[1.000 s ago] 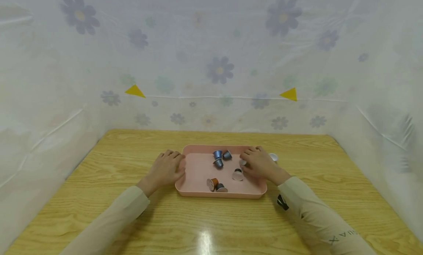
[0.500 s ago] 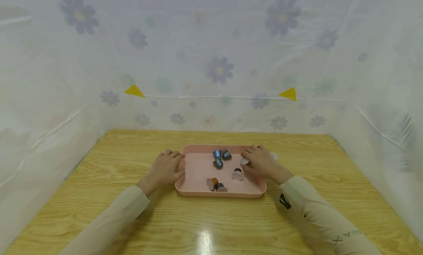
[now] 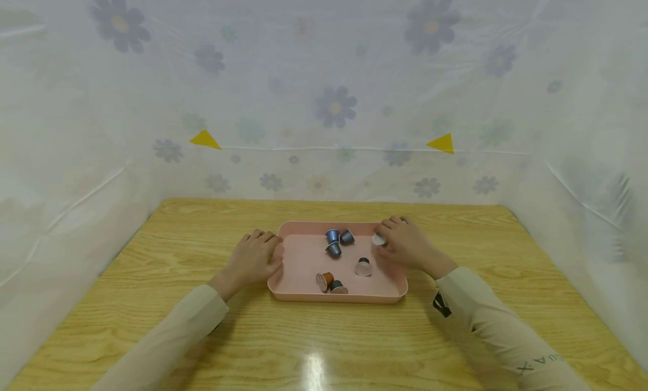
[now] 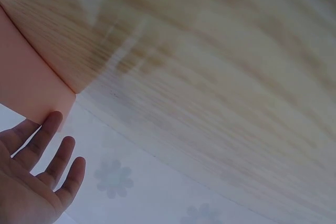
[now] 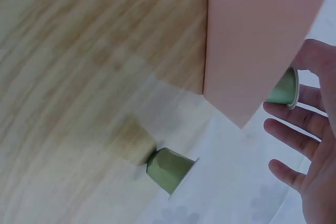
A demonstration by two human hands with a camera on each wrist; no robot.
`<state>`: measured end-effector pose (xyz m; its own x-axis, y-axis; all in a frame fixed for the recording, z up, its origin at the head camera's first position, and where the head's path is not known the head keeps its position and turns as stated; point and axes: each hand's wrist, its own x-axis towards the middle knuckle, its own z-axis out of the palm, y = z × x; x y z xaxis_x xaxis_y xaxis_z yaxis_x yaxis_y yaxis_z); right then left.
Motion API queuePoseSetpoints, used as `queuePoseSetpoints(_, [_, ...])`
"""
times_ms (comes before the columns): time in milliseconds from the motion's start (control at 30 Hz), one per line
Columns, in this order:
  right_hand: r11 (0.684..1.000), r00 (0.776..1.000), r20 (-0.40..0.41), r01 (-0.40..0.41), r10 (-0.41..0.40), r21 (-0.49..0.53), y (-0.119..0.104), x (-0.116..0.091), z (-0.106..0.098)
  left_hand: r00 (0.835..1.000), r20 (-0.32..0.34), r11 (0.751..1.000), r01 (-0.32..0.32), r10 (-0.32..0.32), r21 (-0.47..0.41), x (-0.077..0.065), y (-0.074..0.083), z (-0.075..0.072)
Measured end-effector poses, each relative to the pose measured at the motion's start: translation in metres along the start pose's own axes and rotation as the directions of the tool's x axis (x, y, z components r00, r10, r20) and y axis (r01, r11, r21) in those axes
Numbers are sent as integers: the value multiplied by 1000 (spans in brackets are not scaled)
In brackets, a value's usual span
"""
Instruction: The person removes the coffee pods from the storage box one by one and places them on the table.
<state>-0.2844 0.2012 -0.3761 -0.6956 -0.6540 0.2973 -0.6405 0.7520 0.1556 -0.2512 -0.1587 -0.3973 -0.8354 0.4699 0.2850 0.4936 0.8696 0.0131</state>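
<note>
At far-right corner of pink rectangular tray [image 3: 304, 264], right hand [image 3: 411, 246] pinches green tapered capsule [image 5: 283, 89]; only right wrist view shows second green capsule [image 5: 169, 170] on counter [image 5: 68, 103]. Left hand [image 3: 252, 258], fingers spread, touches tray. Sleeve [image 3: 498, 329]: "X".

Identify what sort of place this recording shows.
Probably a makeshift filming booth: pale sheeting, flower-printed at the back, screens the wood-grain table on three sides, with two yellow triangles on the back.
</note>
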Motion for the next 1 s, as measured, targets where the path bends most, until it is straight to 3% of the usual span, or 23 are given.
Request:
queuePoseSetpoints(267, [999,997,-71,0,3,33,9,-4,-11,1000,-10,1000,-2,2,-9,0,0,1])
queuePoseSetpoints(1000, [993,989,-109,-97,104,63,40,-27,-7,1000,-5,1000,2,-2,-21,-1,2,-2])
